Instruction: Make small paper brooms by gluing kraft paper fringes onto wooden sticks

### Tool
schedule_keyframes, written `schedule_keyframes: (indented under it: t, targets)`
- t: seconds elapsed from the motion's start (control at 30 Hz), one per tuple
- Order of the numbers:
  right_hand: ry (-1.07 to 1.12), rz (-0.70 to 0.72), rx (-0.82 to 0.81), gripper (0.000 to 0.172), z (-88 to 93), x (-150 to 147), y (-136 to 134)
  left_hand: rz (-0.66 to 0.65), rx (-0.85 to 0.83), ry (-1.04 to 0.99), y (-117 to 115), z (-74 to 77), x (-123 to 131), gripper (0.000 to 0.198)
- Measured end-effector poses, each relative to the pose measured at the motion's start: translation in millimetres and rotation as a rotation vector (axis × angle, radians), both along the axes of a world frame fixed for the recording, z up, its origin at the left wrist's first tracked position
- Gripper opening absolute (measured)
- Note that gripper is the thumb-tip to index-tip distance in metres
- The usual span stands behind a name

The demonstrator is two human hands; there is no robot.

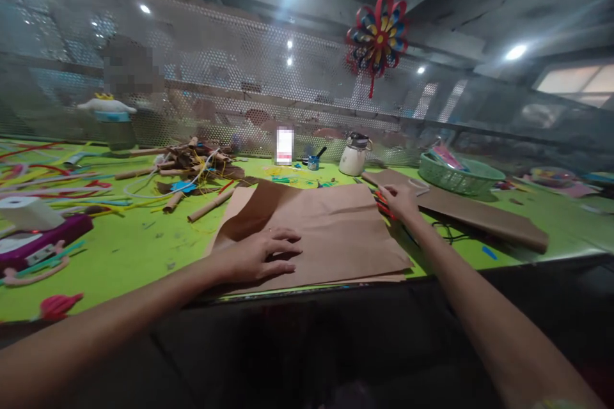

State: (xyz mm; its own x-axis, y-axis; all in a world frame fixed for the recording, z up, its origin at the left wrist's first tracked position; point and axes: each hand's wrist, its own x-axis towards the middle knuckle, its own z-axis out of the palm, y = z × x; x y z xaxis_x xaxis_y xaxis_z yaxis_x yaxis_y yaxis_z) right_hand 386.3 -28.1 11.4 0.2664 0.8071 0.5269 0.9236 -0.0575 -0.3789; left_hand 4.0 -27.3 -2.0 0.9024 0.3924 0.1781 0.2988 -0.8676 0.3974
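Brown paper sheets (330, 223) lie at the table's front edge, with the left side curled up. My left hand (268, 252) rests palm down on the paper, its fingers spread. Just beyond the right edge of the paper, my right hand (400, 201) has its fingers closed round a red-handled tool (382, 203), whose far end I cannot make out. A folded brown paper strip (480, 216) lies to the right of that hand.
On the green table (125, 249) are a pile of paper rolls (192, 163), a white jug (352, 156), a green basket (460, 174), a purple power strip (52, 243) and coloured strands at left. A paper flower (378, 38) hangs above.
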Motion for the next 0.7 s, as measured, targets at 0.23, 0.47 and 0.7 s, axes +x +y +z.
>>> schedule_keyframes:
  t: [0.23, 0.47, 0.7]
  targets:
    - [-0.207, 0.647, -0.301, 0.033, -1.1, -56, -74, 0.196, -0.242, -0.147, 9, 2.0, 0, 0.044]
    - [-0.11, 0.62, -0.619, 0.041, -1.1, -61, -72, 0.302, -0.431, -0.305, 20, -5.8, -1, 0.047]
    - [-0.039, 0.74, -0.709, 0.036, 20.2, -42, -77, 0.303, -0.667, -0.219, 24, 11.3, -4, 0.042]
